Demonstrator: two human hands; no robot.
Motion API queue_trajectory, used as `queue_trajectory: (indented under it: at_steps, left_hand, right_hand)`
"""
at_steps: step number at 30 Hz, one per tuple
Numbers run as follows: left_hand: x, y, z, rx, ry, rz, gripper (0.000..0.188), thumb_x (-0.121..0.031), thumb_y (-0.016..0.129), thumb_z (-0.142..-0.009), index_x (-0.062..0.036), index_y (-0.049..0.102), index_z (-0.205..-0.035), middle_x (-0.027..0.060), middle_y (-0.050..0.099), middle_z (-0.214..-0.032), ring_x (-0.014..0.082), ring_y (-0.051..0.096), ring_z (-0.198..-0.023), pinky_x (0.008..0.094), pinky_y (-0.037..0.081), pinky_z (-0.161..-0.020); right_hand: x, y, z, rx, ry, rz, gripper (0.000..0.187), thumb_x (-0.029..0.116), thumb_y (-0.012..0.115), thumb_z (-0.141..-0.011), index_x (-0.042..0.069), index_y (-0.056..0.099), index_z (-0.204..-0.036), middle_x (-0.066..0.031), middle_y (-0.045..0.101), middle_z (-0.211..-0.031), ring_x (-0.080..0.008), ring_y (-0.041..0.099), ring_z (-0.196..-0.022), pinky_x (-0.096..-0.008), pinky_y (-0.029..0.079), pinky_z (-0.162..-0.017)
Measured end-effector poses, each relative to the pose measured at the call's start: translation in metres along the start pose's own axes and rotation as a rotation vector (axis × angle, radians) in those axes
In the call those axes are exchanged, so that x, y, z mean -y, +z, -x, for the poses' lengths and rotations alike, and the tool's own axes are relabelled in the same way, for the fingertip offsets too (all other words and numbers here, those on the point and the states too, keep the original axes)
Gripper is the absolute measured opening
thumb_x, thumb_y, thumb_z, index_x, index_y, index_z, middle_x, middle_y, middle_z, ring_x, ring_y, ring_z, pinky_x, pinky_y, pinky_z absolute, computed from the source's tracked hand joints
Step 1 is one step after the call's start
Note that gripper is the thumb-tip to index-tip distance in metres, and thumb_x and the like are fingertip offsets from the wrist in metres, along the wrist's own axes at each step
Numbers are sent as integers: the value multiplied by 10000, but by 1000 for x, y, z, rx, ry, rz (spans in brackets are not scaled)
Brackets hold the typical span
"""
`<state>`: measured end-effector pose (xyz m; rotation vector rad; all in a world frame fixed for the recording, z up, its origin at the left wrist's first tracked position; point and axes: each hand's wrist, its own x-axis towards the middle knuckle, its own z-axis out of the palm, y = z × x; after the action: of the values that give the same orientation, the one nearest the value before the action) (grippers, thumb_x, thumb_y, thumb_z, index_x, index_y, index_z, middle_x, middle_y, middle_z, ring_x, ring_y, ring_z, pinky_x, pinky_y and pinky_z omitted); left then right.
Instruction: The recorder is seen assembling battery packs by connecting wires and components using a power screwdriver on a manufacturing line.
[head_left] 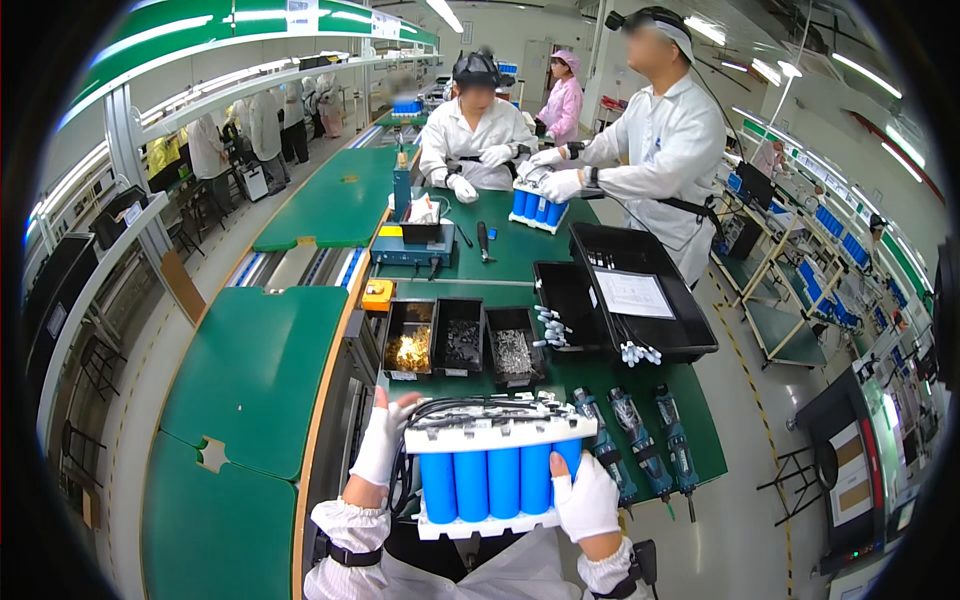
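Note:
Close in front of me is a battery pack [487, 484] of blue cylindrical cells between white plastic end frames. Black cables [440, 408] run along its top and hang down its left end. My right hand [588, 497], in a white glove with a bare thumb tip, grips the pack's right end. At the left end my left hand [378, 445], gloved with bare fingertips, has its thumb and fingers apart beside the cables. Whether it touches them I cannot tell. Just beyond the pack stand black bins of gold-coloured parts [410, 350], dark parts [463, 345] and silver screws [514, 352].
Several electric screwdrivers [640, 445] lie right of the pack. A black tray [650, 300] with a paper sheet and white-tipped cables [640, 354] stands beyond. Across the green bench, two people in white handle another blue battery pack [538, 208]. A conveyor with green boards [240, 370] runs along the left.

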<state>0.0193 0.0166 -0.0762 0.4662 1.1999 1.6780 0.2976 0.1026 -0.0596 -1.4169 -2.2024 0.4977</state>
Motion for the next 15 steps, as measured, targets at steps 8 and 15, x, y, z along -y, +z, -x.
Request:
queue_trajectory:
  at_steps: [8,15]
  left_hand:
    - [20,-11,-44,-354,-227,-215,842,-839,263,-888,-129,684,-1051,50,658,-844,134,588,-738,276,464,-669]
    - [51,-85,-65,-134,-131,-419,699,-628,369,-1007,-31,565,-1313,137,664,-1179,201,647,-1006,317,507,-875]
  right_hand:
    - [31,4,-66,139,47,143,659,601,437,-968,-8,669,-869,-275,693,-870,-449,683,-841,-518,537,-769]
    - [42,18,-91,236,-21,148,637,593,445,-964,16,702,-883,-264,691,-844,-446,674,-832,-499,536,-764]
